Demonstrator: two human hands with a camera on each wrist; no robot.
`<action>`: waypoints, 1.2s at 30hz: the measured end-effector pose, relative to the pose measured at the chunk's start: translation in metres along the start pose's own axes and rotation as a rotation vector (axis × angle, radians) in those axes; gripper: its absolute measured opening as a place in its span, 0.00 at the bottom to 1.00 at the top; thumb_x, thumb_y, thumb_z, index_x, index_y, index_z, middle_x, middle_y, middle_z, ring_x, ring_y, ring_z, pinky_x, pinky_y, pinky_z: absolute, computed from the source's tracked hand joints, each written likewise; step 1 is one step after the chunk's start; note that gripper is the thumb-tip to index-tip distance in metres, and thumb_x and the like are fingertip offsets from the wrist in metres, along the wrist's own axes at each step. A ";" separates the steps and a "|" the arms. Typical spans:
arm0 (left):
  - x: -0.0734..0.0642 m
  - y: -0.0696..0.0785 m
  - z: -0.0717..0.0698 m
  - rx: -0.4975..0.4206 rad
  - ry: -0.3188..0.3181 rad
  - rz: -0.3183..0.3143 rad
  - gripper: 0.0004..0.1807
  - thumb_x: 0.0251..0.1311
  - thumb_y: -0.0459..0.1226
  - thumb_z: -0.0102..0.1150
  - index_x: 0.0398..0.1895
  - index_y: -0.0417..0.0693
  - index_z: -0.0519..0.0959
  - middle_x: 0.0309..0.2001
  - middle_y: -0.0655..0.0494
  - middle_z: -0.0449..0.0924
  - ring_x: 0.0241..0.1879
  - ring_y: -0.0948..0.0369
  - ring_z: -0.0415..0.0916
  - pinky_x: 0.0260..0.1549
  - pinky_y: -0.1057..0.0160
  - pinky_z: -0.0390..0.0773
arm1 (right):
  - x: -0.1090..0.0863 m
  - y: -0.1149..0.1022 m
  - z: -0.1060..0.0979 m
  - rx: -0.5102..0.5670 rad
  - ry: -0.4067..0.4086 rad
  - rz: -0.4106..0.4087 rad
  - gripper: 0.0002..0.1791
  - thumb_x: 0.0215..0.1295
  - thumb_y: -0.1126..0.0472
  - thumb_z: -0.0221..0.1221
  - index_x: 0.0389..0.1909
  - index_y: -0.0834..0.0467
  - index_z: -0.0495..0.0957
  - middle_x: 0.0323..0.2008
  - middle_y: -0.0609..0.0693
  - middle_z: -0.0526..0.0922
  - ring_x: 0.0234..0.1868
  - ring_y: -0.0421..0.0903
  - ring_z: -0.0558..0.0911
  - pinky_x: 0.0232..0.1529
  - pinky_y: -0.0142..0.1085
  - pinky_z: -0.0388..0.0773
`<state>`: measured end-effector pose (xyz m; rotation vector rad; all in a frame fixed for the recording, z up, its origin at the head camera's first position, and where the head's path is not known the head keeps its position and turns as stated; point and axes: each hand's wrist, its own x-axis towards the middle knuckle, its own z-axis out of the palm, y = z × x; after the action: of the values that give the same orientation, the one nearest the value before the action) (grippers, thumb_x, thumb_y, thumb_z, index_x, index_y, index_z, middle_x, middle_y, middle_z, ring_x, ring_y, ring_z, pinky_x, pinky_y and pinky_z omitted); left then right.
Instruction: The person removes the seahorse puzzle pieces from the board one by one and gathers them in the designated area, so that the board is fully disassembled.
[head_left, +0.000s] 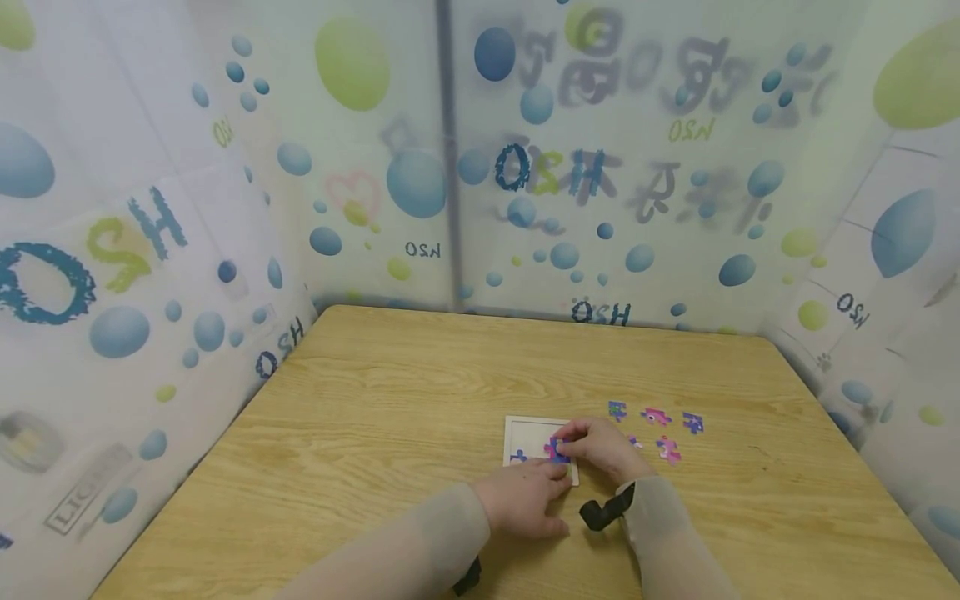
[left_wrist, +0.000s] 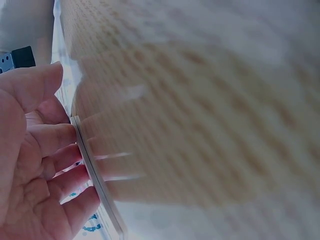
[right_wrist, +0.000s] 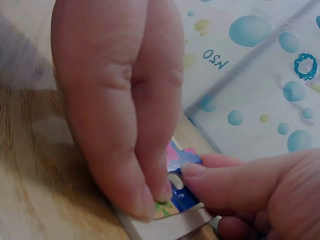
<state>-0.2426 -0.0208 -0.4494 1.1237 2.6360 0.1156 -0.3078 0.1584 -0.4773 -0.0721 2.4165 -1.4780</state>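
A white puzzle tray [head_left: 527,427] lies on the table, with a blue puzzle piece [head_left: 518,457] at its lower left. My right hand [head_left: 606,447] reaches over its right side and pinches a pink-and-blue puzzle piece [head_left: 556,450] close over it. In the right wrist view the thumb [right_wrist: 194,170] lies on the blue part of that piece. My left hand [head_left: 522,497] rests across the near edge, its fingers fairly straight and the thumb apart. From below, its fingertips [left_wrist: 90,197] touch along the tray's edge [left_wrist: 100,182]. A yellow-green patch [right_wrist: 164,210] shows beside the left fingertips.
Several loose puzzle pieces lie right of the tray, among them a blue-green one [head_left: 617,410], a pink one [head_left: 656,416], a purple one [head_left: 693,423] and a pink-and-white one [head_left: 669,449]. The wooden table [head_left: 360,400] is bordered by printed curtains [head_left: 375,275].
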 end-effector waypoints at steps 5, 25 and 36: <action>0.001 0.000 0.001 0.004 0.003 0.001 0.37 0.62 0.60 0.52 0.69 0.51 0.67 0.71 0.60 0.59 0.70 0.59 0.56 0.67 0.63 0.58 | 0.000 0.000 -0.001 0.024 -0.014 -0.008 0.07 0.58 0.70 0.63 0.36 0.57 0.85 0.36 0.49 0.81 0.42 0.49 0.73 0.50 0.46 0.67; 0.000 0.001 0.001 0.012 0.003 -0.012 0.37 0.62 0.60 0.53 0.69 0.51 0.67 0.71 0.60 0.60 0.70 0.59 0.56 0.67 0.64 0.58 | 0.000 -0.001 -0.002 0.046 -0.029 0.007 0.04 0.58 0.68 0.64 0.34 0.59 0.83 0.34 0.50 0.80 0.40 0.49 0.72 0.46 0.42 0.64; -0.001 0.002 0.000 0.019 0.012 -0.012 0.37 0.61 0.60 0.53 0.69 0.51 0.67 0.71 0.60 0.60 0.70 0.59 0.56 0.67 0.63 0.58 | 0.000 0.000 -0.002 0.059 -0.039 0.003 0.04 0.59 0.67 0.64 0.35 0.59 0.83 0.37 0.50 0.81 0.42 0.49 0.73 0.49 0.44 0.65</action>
<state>-0.2406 -0.0204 -0.4485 1.1164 2.6599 0.0953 -0.3084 0.1599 -0.4764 -0.0828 2.3398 -1.5314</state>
